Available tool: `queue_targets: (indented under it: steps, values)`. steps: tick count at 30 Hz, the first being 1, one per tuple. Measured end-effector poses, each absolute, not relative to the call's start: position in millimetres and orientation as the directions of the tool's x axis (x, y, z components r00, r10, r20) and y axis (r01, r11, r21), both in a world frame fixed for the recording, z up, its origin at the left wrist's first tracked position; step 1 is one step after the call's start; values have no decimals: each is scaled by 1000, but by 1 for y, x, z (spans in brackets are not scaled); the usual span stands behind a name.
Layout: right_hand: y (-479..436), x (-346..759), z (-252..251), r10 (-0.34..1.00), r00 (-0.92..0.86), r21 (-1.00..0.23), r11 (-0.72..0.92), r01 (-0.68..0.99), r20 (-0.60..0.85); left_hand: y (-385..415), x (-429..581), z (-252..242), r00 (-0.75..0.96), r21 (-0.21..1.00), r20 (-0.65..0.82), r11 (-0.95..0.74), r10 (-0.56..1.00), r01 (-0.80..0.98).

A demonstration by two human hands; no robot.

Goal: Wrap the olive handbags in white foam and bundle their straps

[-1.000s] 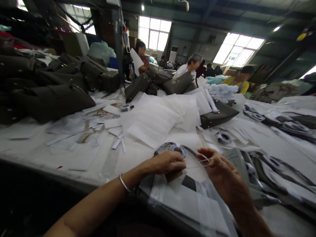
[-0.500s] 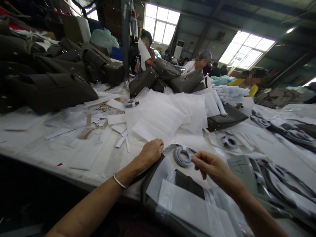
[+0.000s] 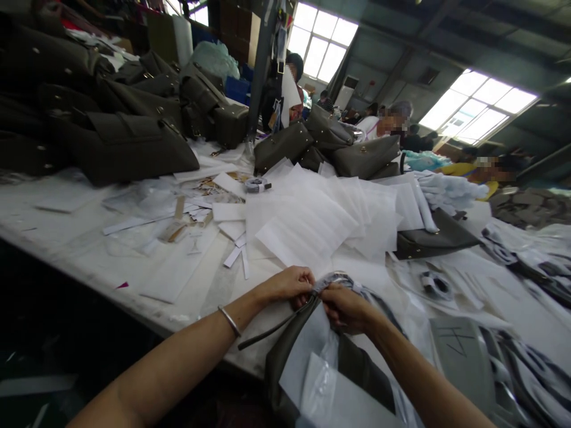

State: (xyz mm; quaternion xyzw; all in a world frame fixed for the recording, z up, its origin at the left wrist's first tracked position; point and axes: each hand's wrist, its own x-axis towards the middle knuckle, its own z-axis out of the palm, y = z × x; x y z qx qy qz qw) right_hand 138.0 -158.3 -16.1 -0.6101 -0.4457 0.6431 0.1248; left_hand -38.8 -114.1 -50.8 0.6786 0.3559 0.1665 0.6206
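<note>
A dark olive bag [image 3: 281, 351] leans at the table's front edge, with a white sheet [image 3: 303, 339] and clear plastic over it. At its top corner my left hand [image 3: 292, 284] is closed in a pinch on a strap. A thin dark strap tail [image 3: 270, 333] hangs below that hand. My right hand [image 3: 350, 308] is closed beside it, gripping the strap at the same corner. Behind the fingers arches a wrapped coiled strap [image 3: 334, 278], partly covered by the right hand. The exact joint between the fingertips is hidden.
White foam sheets [image 3: 307, 220] fan out ahead. Dark bags [image 3: 138, 139] pile up at the left, others [image 3: 366, 156] at the back. Paper strips [image 3: 236, 252], a coiled strap [image 3: 436, 285] and a marked grey-green panel [image 3: 464, 362] lie about. Several people are farther back.
My right hand has moved left from the coiled strap to the bag's corner, meeting my left hand. The coil is now partly hidden. The view has shifted slightly left.
</note>
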Motion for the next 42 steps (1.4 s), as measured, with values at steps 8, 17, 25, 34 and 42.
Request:
queue_targets:
  steps: [8, 17, 25, 34, 42]
  values:
    - [-163, 136, -15, 730, -278, -758, -652, -6, -625, -118, -39, -50, 531, 950, -41, -132, 846, 284]
    - [-166, 136, -7, 766, -249, -794, -608, 16, -592, -112, -42, -52, 587, 973, -191, 72, 787, 220]
    - [-179, 145, -3, 891, -214, -858, -281, 429, -399, -105, -48, -40, 565, 974, -218, 144, 796, 173]
    - [-186, 155, 5, 911, -206, -345, 75, 935, -358, -104, -46, -47, 572, 971, -182, 237, 800, -23]
    - [-185, 180, 25, 966, 30, -518, -164, 840, -258, -106, -43, -44, 616, 898, -182, 385, 766, -212]
